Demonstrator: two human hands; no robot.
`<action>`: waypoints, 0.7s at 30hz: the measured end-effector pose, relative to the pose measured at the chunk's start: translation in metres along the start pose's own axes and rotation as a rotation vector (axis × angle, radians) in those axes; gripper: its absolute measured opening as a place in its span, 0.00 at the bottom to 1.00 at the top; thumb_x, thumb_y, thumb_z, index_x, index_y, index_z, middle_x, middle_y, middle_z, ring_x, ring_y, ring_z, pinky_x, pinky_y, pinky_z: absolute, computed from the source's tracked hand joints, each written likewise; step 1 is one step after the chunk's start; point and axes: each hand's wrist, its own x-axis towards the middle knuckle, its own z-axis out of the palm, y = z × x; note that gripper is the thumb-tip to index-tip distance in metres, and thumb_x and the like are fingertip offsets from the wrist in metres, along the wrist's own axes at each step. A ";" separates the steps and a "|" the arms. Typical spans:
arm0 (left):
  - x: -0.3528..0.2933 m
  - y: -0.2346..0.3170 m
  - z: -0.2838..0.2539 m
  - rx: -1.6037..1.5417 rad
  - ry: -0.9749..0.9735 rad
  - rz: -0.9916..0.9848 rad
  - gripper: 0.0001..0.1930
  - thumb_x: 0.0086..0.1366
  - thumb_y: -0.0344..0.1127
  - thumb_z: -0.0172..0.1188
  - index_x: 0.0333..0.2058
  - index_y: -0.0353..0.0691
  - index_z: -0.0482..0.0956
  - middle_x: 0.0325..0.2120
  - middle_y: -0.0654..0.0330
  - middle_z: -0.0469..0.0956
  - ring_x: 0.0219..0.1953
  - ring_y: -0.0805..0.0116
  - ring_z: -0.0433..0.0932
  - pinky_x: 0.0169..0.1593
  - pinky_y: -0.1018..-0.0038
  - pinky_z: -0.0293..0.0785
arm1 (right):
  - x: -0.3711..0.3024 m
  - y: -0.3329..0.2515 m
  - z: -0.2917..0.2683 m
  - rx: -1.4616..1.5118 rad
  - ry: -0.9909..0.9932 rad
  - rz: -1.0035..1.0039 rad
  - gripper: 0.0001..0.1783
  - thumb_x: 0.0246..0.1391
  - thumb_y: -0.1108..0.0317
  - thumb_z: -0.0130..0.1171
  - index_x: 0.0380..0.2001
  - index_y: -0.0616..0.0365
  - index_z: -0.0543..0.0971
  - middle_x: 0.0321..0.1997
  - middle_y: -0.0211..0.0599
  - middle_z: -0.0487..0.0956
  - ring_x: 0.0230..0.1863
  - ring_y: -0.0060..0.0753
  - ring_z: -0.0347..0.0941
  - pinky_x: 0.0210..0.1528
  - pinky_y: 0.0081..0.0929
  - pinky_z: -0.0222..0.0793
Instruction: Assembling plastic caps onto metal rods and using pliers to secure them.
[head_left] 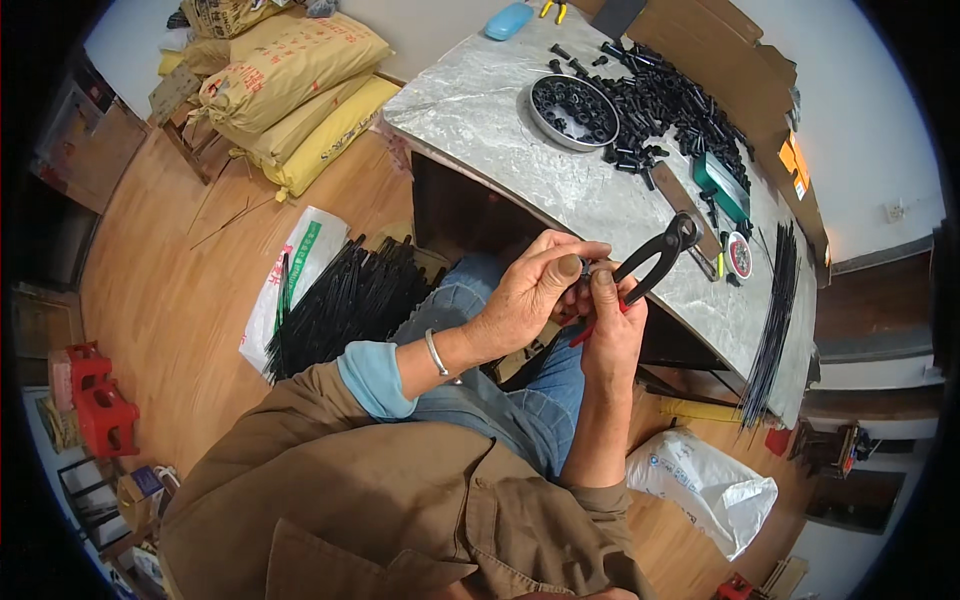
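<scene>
In front of my lap, beside the table's near edge, both hands meet at the fingertips. My right hand [612, 345] is closed around the red handles of a pair of black-headed pincers [655, 258], whose jaws point up and away over the table. Its thumb is up against the fingers of my left hand [525, 295]. That left hand is closed in a pinch on a small dark piece [585, 270], mostly covered by the fingers, so its kind does not show.
The grey table [470, 90] carries a round metal dish [540, 122] of black nuts, a heap of black bolts [690, 100], a green box [722, 188] and thin black rods [778, 310]. More black rods [350, 305] lie left of my knee. Stacked sacks [300, 75] stand behind.
</scene>
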 end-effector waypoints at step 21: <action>-0.004 0.001 0.004 -0.026 -0.003 -0.017 0.26 0.71 0.53 0.41 0.51 0.36 0.74 0.40 0.65 0.66 0.37 0.81 0.66 0.40 0.84 0.66 | -0.008 -0.002 0.007 0.000 0.093 -0.042 0.09 0.61 0.64 0.54 0.30 0.58 0.74 0.23 0.23 0.68 0.24 0.15 0.59 0.27 0.15 0.55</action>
